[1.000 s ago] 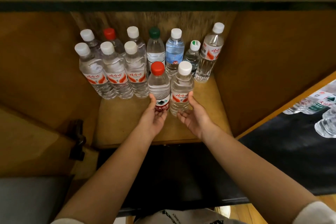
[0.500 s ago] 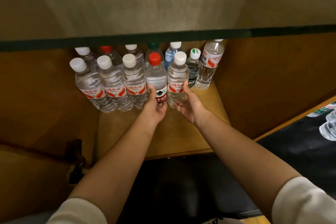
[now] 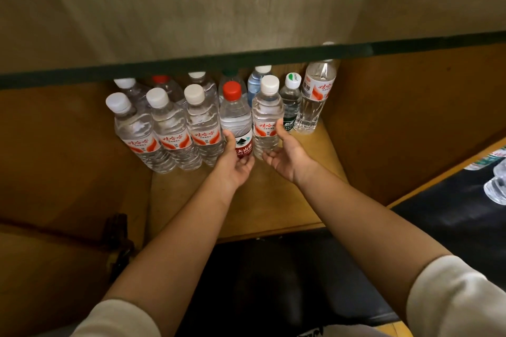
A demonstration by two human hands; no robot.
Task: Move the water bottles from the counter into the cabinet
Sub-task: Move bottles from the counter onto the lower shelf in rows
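Inside the wooden cabinet (image 3: 273,205), several water bottles stand in two rows. My left hand (image 3: 232,169) grips the base of a red-capped bottle (image 3: 235,117) in the front row. Beside it, my right hand (image 3: 290,159) holds the lower part of a white-capped bottle (image 3: 267,115), thumb on its right side. Both bottles stand upright on the shelf, level with three white-capped bottles (image 3: 169,131) to their left. At the far right, more bottles (image 3: 495,186) lie on the black counter (image 3: 451,205).
A dark green edge (image 3: 246,59) of the cabinet's top crosses the view and hides the back-row caps. The open door (image 3: 54,254) with its hinge (image 3: 117,232) is on the left. The cabinet's right wall (image 3: 397,131) stands close to the tall bottle (image 3: 315,98).
Both hands have pushed the red-capped and white-capped bottles back into line with the front row. The camera has tipped up, so the cabinet's top edge now covers the back row.
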